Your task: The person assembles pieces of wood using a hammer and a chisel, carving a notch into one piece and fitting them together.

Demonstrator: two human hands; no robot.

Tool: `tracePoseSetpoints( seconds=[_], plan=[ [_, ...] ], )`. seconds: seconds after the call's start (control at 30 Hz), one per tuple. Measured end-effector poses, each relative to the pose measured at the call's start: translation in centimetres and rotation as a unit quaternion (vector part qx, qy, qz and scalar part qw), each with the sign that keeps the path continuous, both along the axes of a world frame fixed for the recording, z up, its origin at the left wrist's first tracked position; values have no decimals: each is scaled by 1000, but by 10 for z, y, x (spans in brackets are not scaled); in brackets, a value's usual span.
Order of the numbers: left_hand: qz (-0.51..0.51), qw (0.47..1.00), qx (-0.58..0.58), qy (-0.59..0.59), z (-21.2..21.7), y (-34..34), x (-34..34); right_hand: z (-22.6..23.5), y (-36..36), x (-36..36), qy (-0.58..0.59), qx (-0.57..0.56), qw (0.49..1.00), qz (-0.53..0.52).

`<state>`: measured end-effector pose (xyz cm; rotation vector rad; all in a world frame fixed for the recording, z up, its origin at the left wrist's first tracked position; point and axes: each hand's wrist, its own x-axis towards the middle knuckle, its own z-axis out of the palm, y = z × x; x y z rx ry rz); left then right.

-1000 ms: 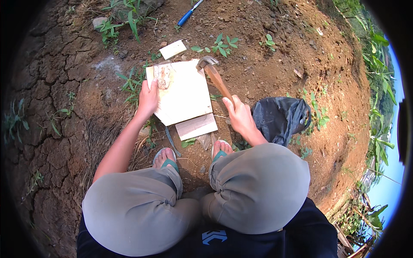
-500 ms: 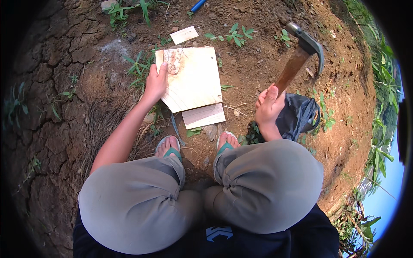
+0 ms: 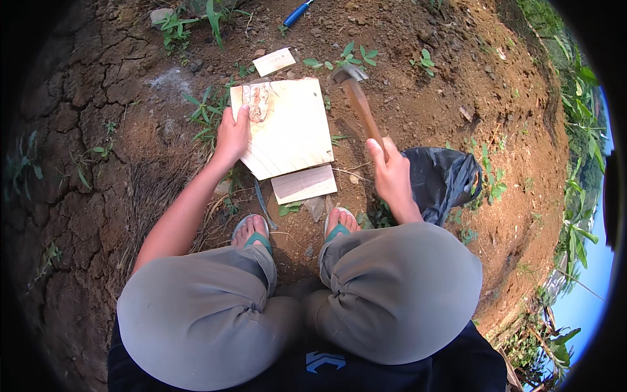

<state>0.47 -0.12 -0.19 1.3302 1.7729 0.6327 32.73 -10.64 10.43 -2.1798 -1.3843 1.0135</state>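
Gripping the left edge of the pale wooden board (image 3: 290, 130), your left hand (image 3: 234, 137) is pinching it with the thumb lying on the top face; the other fingers are partly hiding at that edge, so their full hold cannot be told. Your right hand (image 3: 394, 173) is closing around the wooden handle of the claw hammer (image 3: 362, 111), fingers wrapping it near its lower end. The hammer's head is standing out beyond the board's upper right corner, apart from the wood in this view; its height above the ground (image 3: 392, 39) cannot be judged. The board is lying on the ground in front of your feet, with its lower left corner slanting off and a rough, bark-coloured patch running down from its upper edge, near the upper left corner. A second piece of wood (image 3: 304, 185) is showing along the board's lower edge, its own upper edge meeting or passing under the board. A small wooden offcut (image 3: 274, 62) is resting just beyond the board's upper edge. A blue-handled tool (image 3: 297, 14) is lying farther off, past that offcut. A black plastic bag (image 3: 436, 183) is sitting beside your right wrist, and you are wearing sandals with green straps (image 3: 259, 240).
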Motion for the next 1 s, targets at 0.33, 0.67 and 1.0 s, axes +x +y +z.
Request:
tracePoseSetpoints(
  seconds=[0.33, 0.67, 1.0],
  plan=[
    [-15, 999, -34, -5, 8, -1, 1, 15, -5, -17, 30, 44, 999, -10],
    [1, 998, -52, -36, 8, 2, 6, -21, -14, -5, 8, -20, 1000, -3],
    [-1, 999, -41, -28, 5, 0, 1, -24, -8, 0, 37, 177, 981, -64]
  ],
)
